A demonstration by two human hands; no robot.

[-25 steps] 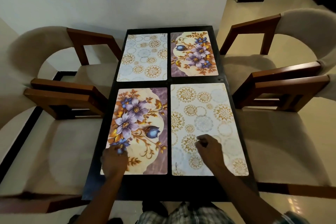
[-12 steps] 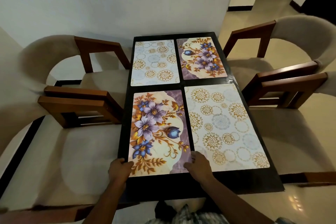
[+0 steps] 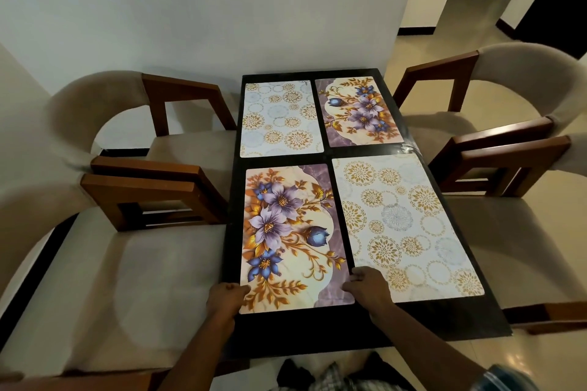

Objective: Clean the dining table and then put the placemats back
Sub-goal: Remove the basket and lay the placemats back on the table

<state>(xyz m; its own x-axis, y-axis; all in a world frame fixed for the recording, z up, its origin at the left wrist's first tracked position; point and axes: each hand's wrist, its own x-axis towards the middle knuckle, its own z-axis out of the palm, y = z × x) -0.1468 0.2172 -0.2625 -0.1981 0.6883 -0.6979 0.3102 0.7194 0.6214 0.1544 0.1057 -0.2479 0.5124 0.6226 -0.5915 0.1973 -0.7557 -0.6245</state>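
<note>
Four placemats lie in a two-by-two grid on the black dining table (image 3: 317,332). The near-left one is a floral placemat (image 3: 286,232) with purple and blue flowers. My left hand (image 3: 224,298) pinches its near-left corner, thumb on top. My right hand (image 3: 368,289) grips its near-right corner, partly over the gap to the gold-circle placemat (image 3: 403,225) beside it. At the far end lie a second gold-circle placemat (image 3: 279,117) on the left and a second floral placemat (image 3: 359,111) on the right.
Beige cushioned chairs with brown wooden arms flank the table: two on the left (image 3: 136,279) (image 3: 187,149) and two on the right (image 3: 524,232) (image 3: 521,79). A white wall (image 3: 222,9) stands behind the table's far end. A doorway opens at top right.
My right hand left the gold-circle placemat and came to the floral placemat's near-right corner. My left hand slid to its near-left corner. The view shifted left and back.
</note>
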